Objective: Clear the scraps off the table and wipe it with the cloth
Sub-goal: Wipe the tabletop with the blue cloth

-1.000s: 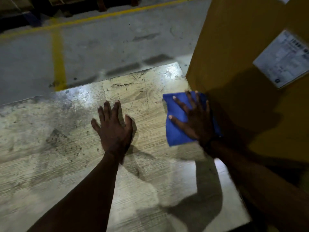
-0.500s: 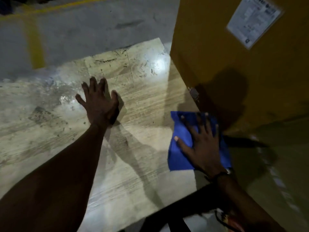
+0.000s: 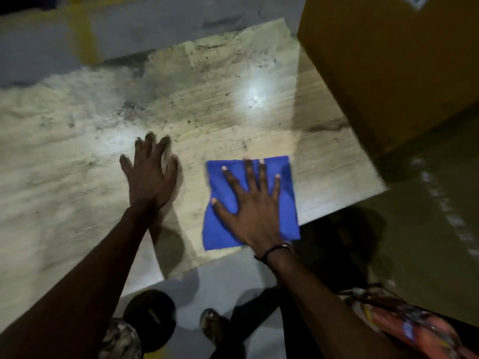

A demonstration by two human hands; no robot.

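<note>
A folded blue cloth [image 3: 286,177] lies flat near the table's front right corner. My right hand [image 3: 252,208] presses down on it with fingers spread and straight. My left hand [image 3: 150,174] rests flat on the bare tabletop a little to the left of the cloth, fingers straight. The worn, stained wooden table [image 3: 77,156] fills the middle of the view. No loose scraps show on it.
A large yellow-brown cardboard box [image 3: 394,68] stands at the table's right back corner. A lower flat cardboard surface [image 3: 427,242] lies beyond the right edge. Grey floor with a yellow line [image 3: 83,35] lies behind. My feet [image 3: 212,325] show below the front edge.
My right hand has drawn the cloth away from the box, toward the front edge and leftward. My left hand stays flat on the table. The view has tilted down.
</note>
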